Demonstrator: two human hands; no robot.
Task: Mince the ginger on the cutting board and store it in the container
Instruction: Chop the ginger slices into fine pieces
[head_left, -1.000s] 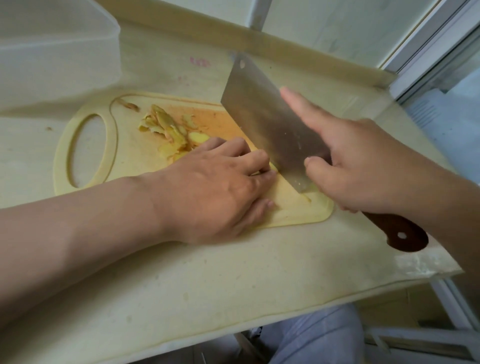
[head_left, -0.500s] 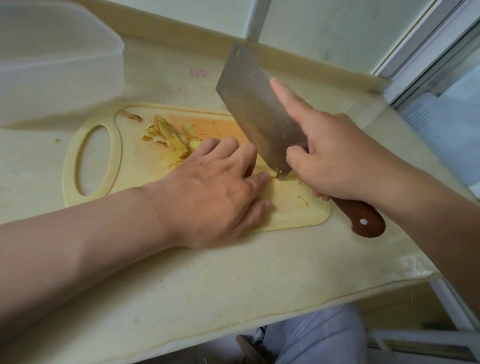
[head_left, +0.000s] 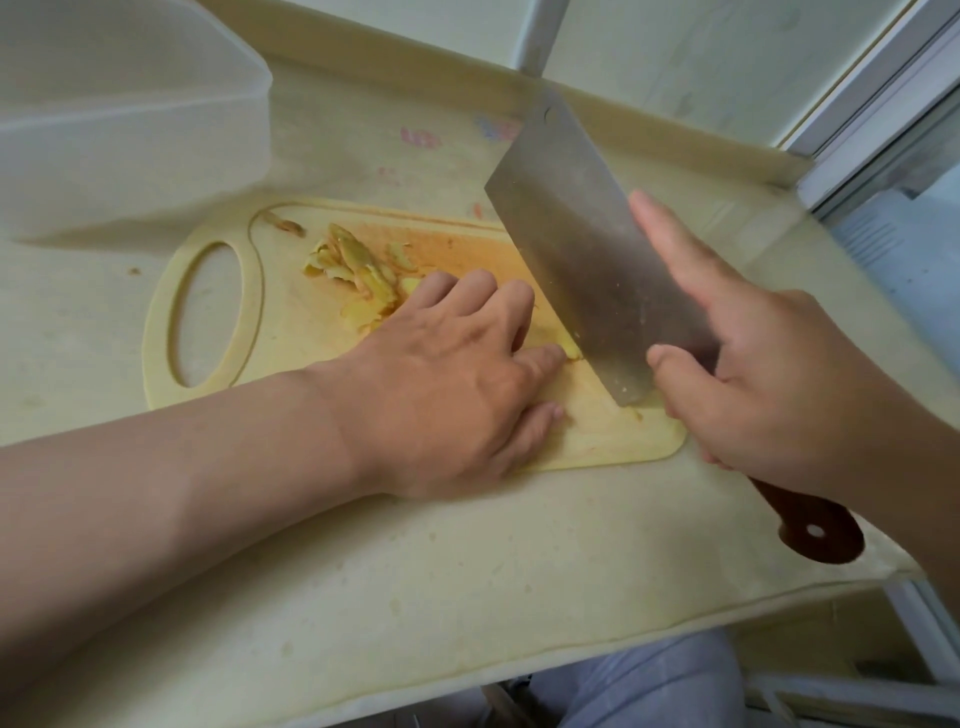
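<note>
Nearest, at the front of the pale surface (head_left: 415, 597): the dark wooden handle (head_left: 815, 525) of a cleaver (head_left: 587, 249), gripped in the right hand (head_left: 769, 374), thumb pressed to the blade face, forefinger stretched up along the blade. Just beyond, on the near end of the cutting board (head_left: 291, 338): the left hand (head_left: 447, 384), fingers curled down over a ginger piece (head_left: 569, 351), pinning it to the board, knuckles right beside the steel. Edge down at the board, touching that piece. Farther along the board: a loose pile of ginger slices (head_left: 358, 270), not yet minced. Well behind, far left: the translucent container (head_left: 119, 130), no ginger visible in it. Judged as early work, slicing ahead of mincing. Next, probably: lift the blade, draw the fingertips back a touch, cut again with knuckles leading; later gather the slices and chop fine.
</note>
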